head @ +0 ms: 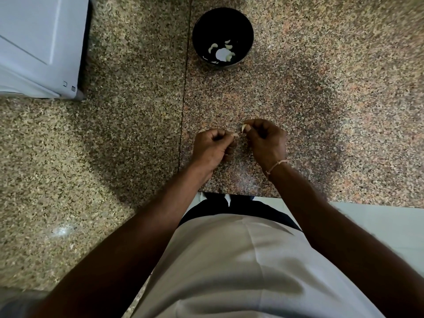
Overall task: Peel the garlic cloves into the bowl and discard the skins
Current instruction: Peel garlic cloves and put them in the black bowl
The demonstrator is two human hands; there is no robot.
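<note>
Over the granite counter (pixel 298 88), well short of the bowl (pixel 222 24), your right hand (pixel 266 141) pinches the garlic clove (pixel 243 128) while your left hand (pixel 212 145) pinches its skin (pixel 235 135); peel away steadily.
</note>
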